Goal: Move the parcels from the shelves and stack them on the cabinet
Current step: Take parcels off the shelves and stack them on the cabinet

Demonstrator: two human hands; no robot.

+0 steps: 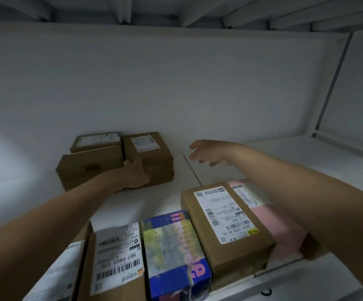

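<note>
Three brown cardboard parcels sit at the back of a white shelf (159, 198): a small one (96, 141) at the rear left, a wide one (85, 165) in front of it, and a labelled one (149, 153) to the right. My left hand (134, 173) grips the front lower corner of the right-hand labelled parcel. My right hand (211, 153) hovers open in the air to the right of that parcel, fingers spread, touching nothing.
Along the shelf's front edge stand several more parcels: a labelled brown box (116, 263), a blue printed box (174, 253), a brown box with a white label (226, 222) and a pink parcel (278, 222) behind it. A white wall (176, 83) backs the shelf; a metal upright (330, 83) rises at right.
</note>
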